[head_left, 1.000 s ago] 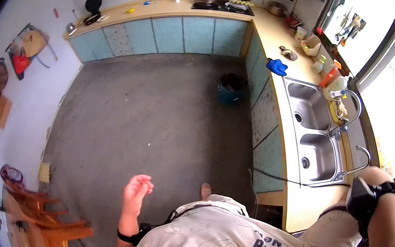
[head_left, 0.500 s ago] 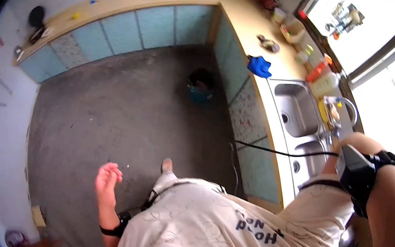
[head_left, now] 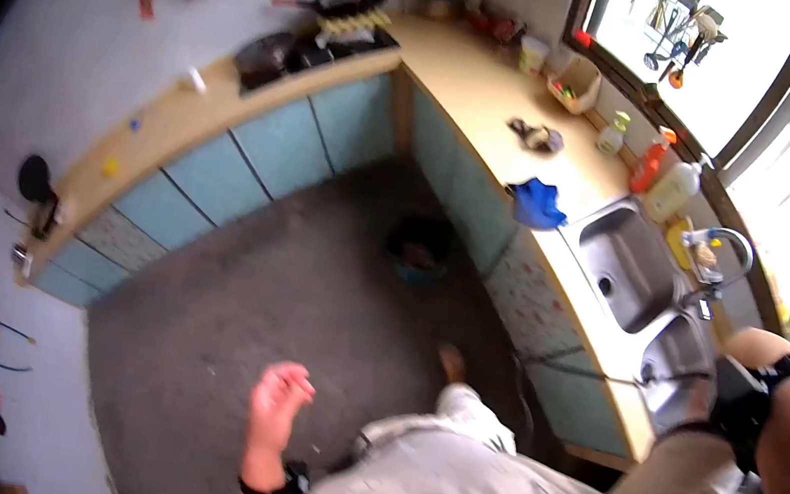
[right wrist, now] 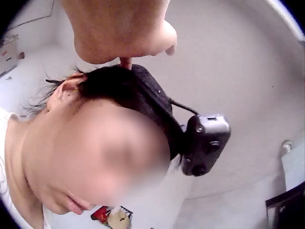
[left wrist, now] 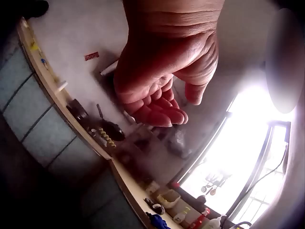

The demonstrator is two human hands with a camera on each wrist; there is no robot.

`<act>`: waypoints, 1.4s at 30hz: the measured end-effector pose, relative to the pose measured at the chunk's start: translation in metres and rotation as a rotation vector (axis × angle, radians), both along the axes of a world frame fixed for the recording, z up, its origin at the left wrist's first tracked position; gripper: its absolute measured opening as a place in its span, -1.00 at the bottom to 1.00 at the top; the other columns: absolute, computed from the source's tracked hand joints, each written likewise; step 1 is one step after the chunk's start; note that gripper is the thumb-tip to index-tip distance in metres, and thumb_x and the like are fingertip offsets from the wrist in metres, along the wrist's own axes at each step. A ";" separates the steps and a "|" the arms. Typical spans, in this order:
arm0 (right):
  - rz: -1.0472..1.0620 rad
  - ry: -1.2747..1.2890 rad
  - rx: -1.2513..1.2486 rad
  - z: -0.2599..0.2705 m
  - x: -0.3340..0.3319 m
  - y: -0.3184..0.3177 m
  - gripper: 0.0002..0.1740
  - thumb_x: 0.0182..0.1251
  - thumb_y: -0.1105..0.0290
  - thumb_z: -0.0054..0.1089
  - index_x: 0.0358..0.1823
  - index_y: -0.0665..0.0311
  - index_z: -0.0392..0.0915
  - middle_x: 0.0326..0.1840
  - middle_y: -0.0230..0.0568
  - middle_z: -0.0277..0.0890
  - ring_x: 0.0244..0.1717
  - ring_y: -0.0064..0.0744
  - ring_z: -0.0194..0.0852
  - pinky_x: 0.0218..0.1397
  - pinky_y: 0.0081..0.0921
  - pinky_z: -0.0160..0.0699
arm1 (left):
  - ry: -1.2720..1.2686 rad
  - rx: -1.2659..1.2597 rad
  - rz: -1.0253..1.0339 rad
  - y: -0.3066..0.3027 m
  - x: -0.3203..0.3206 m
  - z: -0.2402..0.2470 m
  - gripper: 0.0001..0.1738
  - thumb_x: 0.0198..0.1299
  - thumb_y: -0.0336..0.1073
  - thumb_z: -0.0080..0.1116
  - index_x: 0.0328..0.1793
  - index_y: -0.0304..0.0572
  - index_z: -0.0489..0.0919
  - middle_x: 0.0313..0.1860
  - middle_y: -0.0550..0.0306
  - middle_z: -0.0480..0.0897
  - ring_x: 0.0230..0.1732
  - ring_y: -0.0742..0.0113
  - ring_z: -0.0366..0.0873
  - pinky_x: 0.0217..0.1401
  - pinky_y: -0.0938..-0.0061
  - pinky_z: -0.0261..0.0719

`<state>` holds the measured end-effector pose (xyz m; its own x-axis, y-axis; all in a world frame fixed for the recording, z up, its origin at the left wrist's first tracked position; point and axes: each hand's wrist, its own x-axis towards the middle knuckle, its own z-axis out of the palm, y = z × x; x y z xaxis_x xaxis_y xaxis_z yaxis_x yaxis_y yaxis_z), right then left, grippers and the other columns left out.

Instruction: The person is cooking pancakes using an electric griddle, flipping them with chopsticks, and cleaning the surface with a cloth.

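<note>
My left hand (head_left: 280, 403) hangs over the grey floor in the head view, its fingers loosely curled with nothing in them. Seen close in the left wrist view, the same fingers (left wrist: 159, 112) bend toward the palm and the thumb points down. In the right wrist view my right hand (right wrist: 124, 31) is raised above the person's head. One straight finger reaches down to the black headgear (right wrist: 147, 83); the other fingers are mostly hidden. A small black camera (right wrist: 207, 143) sits at the front of that headgear.
An L-shaped counter (head_left: 469, 81) bears a stove (head_left: 316, 52), a blue cloth (head_left: 537, 204) and several bottles near a double sink (head_left: 620, 264). A dark bucket (head_left: 418, 248) stands on the floor by the cabinets. A window (head_left: 704, 63) lies behind the sink.
The head view has swung and tilted, so the counter and the sink appear shifted. The left hand stays loosely curled and the right arm stays raised throughout.
</note>
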<state>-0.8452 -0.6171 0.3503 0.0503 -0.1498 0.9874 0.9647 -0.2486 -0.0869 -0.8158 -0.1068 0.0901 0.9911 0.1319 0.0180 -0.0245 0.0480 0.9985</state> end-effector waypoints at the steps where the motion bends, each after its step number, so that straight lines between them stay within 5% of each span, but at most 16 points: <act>1: -0.043 0.062 -0.018 0.003 0.022 0.001 -0.39 0.26 0.24 0.04 0.28 0.32 0.11 0.38 -0.08 -0.06 0.37 -0.26 -0.07 0.31 -0.43 0.07 | 0.101 -0.095 -0.009 -0.033 -0.018 -0.019 -0.81 0.20 -0.37 0.07 -0.08 -0.24 0.45 -0.36 0.23 0.52 -0.33 0.53 0.44 -0.22 0.64 0.42; 5: -0.092 0.297 -0.005 -0.048 0.144 -0.001 -0.36 0.27 0.24 0.04 0.31 0.31 0.08 0.43 -0.08 -0.10 0.41 -0.25 -0.11 0.35 -0.42 0.04 | 0.065 -0.124 0.031 -0.041 0.028 -0.040 -0.79 0.22 -0.35 0.05 -0.05 -0.28 0.45 -0.34 0.22 0.53 -0.31 0.53 0.45 -0.20 0.65 0.44; 8: -0.058 0.742 -0.282 -0.111 0.276 0.062 -0.33 0.26 0.24 0.05 0.35 0.28 0.04 0.46 -0.07 -0.12 0.44 -0.21 -0.14 0.40 -0.32 -0.04 | 0.071 -0.153 0.098 -0.044 0.057 -0.044 -0.80 0.22 -0.38 0.04 -0.05 -0.27 0.45 -0.33 0.20 0.53 -0.30 0.53 0.45 -0.19 0.63 0.45; 10: -0.290 0.840 -0.518 -0.256 0.359 0.025 -0.10 0.04 0.22 0.31 0.37 0.28 0.01 0.42 -0.04 -0.03 0.44 -0.13 -0.16 0.43 -0.22 -0.15 | 0.067 -0.167 0.147 -0.044 0.059 -0.040 -0.80 0.21 -0.42 0.03 -0.04 -0.26 0.45 -0.32 0.19 0.54 -0.28 0.53 0.46 -0.18 0.62 0.46; 11: -0.196 0.833 -0.521 -0.335 0.396 -0.005 -0.03 -0.02 0.13 0.36 0.36 0.34 0.01 0.38 0.14 -0.01 0.41 -0.03 -0.11 0.41 -0.17 -0.11 | 0.069 -0.141 0.200 -0.049 0.062 -0.029 -0.80 0.22 -0.42 0.03 -0.04 -0.25 0.46 -0.32 0.20 0.54 -0.27 0.53 0.47 -0.17 0.62 0.46; 13: -0.476 1.198 -0.610 -0.480 0.417 -0.054 0.06 -0.06 -0.02 0.36 0.33 0.42 -0.01 0.30 0.41 -0.03 0.36 0.15 -0.08 0.37 -0.11 -0.05 | 0.088 -0.124 0.284 -0.046 0.060 -0.029 -0.82 0.21 -0.42 0.03 -0.06 -0.25 0.47 -0.33 0.22 0.55 -0.28 0.53 0.48 -0.18 0.63 0.47; 16: -0.473 1.441 -0.568 -0.535 0.419 -0.056 0.16 -0.14 -0.07 0.39 0.35 0.46 -0.08 0.35 0.39 -0.13 0.39 0.22 -0.19 0.40 -0.14 -0.10 | 0.137 -0.115 0.462 -0.046 0.055 -0.029 -0.82 0.21 -0.40 0.03 -0.07 -0.24 0.48 -0.33 0.23 0.55 -0.30 0.55 0.48 -0.21 0.65 0.46; 17: -0.700 1.555 -0.806 -0.530 0.422 -0.043 0.15 -0.15 -0.08 0.38 0.36 0.38 -0.06 0.37 0.34 -0.13 0.40 0.20 -0.19 0.40 -0.11 -0.11 | 0.174 -0.119 0.488 -0.040 0.057 -0.030 -0.82 0.21 -0.40 0.04 -0.07 -0.24 0.48 -0.33 0.22 0.55 -0.30 0.55 0.48 -0.22 0.65 0.45; 21: -1.034 1.512 -0.839 -0.523 0.449 0.012 -0.08 -0.08 0.04 0.35 0.31 0.16 0.12 0.41 -0.15 0.03 0.40 -0.05 -0.08 0.37 -0.04 -0.04 | 0.250 -0.088 0.667 -0.018 0.050 -0.033 -0.82 0.23 -0.36 0.03 -0.07 -0.24 0.48 -0.31 0.22 0.55 -0.29 0.55 0.47 -0.22 0.66 0.44; 27: -0.957 1.431 -0.715 -0.540 0.525 0.113 -0.31 0.10 0.17 0.23 0.26 0.20 0.22 0.28 -0.09 0.24 0.31 0.00 0.12 0.32 -0.18 0.09 | 0.248 -0.118 0.735 0.065 0.068 -0.053 -0.81 0.23 -0.33 0.04 -0.06 -0.22 0.48 -0.29 0.22 0.55 -0.27 0.53 0.49 -0.19 0.63 0.45; 30: -0.256 1.894 -0.430 -0.541 0.539 0.224 -0.39 0.28 0.15 0.06 0.27 0.32 0.19 0.20 -0.08 0.32 0.15 0.02 0.29 0.12 -0.27 0.34 | 0.204 -0.127 0.730 0.126 0.079 -0.053 -0.81 0.24 -0.33 0.04 -0.06 -0.20 0.49 -0.28 0.23 0.56 -0.25 0.53 0.50 -0.18 0.63 0.45; 31: 0.256 1.925 -0.223 -0.551 0.538 0.256 -0.37 0.29 0.09 0.03 0.28 0.30 0.17 0.19 -0.10 0.33 0.13 -0.04 0.33 0.10 -0.31 0.35 | 0.161 -0.153 0.718 0.148 0.079 -0.055 -0.81 0.24 -0.32 0.04 -0.06 -0.19 0.49 -0.28 0.23 0.56 -0.24 0.53 0.50 -0.18 0.63 0.45; 33: 0.270 2.189 -0.024 -0.542 0.536 0.348 -0.48 0.27 0.07 0.05 0.14 0.25 0.33 -0.08 -0.21 0.49 -0.15 -0.24 0.48 -0.10 -0.35 0.49 | 0.141 -0.096 0.711 0.196 0.073 -0.053 -0.81 0.23 -0.32 0.05 -0.07 -0.19 0.49 -0.28 0.23 0.56 -0.23 0.52 0.51 -0.19 0.62 0.46; 35: 0.785 2.218 -0.122 -0.506 0.527 0.440 -0.25 0.28 -0.03 -0.02 0.37 0.24 0.02 0.40 -0.09 0.02 0.34 -0.05 0.05 0.28 -0.08 0.11 | 0.145 -0.033 0.796 0.238 0.073 -0.052 -0.79 0.21 -0.32 0.07 -0.05 -0.20 0.49 -0.28 0.24 0.57 -0.23 0.52 0.50 -0.19 0.62 0.45; 37: 0.683 2.218 -0.322 -0.429 0.503 0.533 -0.20 0.27 -0.08 -0.04 0.39 0.23 -0.03 0.44 -0.07 -0.10 0.39 -0.02 -0.07 0.32 0.00 0.00 | 0.147 0.006 0.823 0.273 0.071 -0.038 -0.78 0.21 -0.32 0.07 -0.05 -0.20 0.49 -0.29 0.24 0.57 -0.24 0.53 0.50 -0.18 0.63 0.45; 42: 0.953 2.095 -0.540 -0.442 0.538 0.697 -0.20 0.27 -0.09 -0.04 0.39 0.23 -0.02 0.44 -0.06 -0.07 0.41 -0.04 -0.08 0.36 -0.03 -0.05 | 0.182 -0.037 0.911 0.355 0.073 -0.045 -0.78 0.19 -0.32 0.08 -0.05 -0.19 0.50 -0.29 0.24 0.57 -0.24 0.52 0.50 -0.17 0.62 0.44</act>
